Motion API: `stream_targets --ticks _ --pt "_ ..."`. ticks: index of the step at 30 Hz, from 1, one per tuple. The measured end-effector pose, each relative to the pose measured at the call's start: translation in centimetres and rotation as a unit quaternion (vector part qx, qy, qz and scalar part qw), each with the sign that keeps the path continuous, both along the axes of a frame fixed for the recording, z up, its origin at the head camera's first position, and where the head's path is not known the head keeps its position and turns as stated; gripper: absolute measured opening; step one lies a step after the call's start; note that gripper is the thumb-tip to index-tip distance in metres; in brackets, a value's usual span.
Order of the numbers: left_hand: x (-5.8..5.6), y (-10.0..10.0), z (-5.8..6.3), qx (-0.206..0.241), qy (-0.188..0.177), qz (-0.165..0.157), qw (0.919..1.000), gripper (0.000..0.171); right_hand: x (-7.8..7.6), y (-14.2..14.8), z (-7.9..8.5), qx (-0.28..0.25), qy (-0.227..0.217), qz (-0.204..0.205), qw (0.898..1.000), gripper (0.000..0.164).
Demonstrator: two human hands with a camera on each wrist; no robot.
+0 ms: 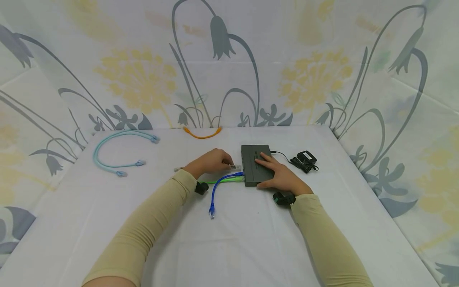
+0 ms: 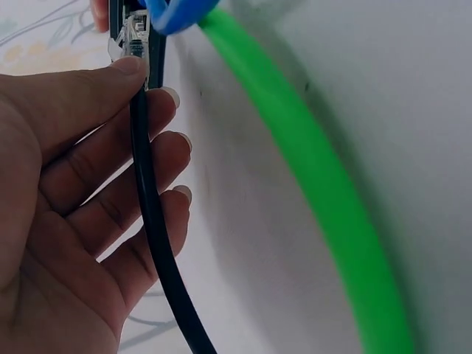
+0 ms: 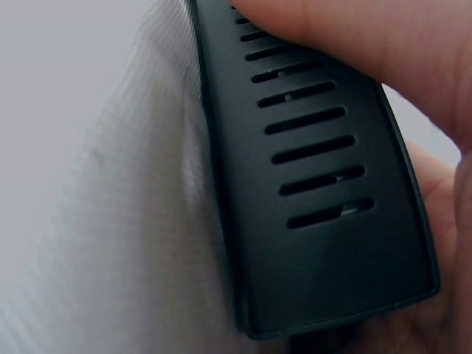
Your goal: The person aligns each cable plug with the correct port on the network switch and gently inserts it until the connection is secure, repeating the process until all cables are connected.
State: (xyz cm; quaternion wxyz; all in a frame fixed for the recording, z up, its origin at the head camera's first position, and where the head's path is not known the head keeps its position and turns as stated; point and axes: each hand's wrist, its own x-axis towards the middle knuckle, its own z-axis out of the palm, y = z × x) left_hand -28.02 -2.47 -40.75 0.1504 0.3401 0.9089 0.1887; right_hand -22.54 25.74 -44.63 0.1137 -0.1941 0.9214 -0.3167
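A black network switch (image 1: 252, 172) lies on the white table, with a blue network cable (image 1: 214, 195) and a green network cable (image 1: 224, 180) plugged into its left side. My left hand (image 1: 210, 162) pinches a black network cable (image 2: 151, 199) just behind its clear plug (image 2: 136, 33), which points at the switch's port side. From the frames I cannot tell whether this plug touches a port. My right hand (image 1: 285, 177) rests on the switch, its fingers spread over the top. In the right wrist view, the thumb (image 3: 346, 37) presses the slotted side wall (image 3: 313, 181).
A black power adapter (image 1: 306, 160) with bundled cord sits right of the switch, its lead running into it. Light blue cables (image 1: 100, 149) curve at the far left. An orange cable (image 1: 202, 137) lies by the table's back edge. The blue cable's loose plug (image 1: 212, 211) points toward me.
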Motion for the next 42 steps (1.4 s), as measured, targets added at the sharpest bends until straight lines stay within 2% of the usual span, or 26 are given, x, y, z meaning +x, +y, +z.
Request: stream_targets --ticks 13,24,42 --pt "0.7 0.4 -0.1 0.009 0.022 -0.024 0.9994 0.020 0.1 -0.1 0.2 0.002 0.001 0.002 1.000 0.095" --pt "1.0 0.4 -0.4 0.013 0.004 -0.007 0.9999 0.021 0.0 0.0 0.1 0.005 0.003 0.005 1.000 0.097" --pt "2.1 0.4 -0.8 0.028 0.012 0.002 0.9995 0.025 0.0 0.0 0.0 0.008 0.001 0.003 1.000 0.096"
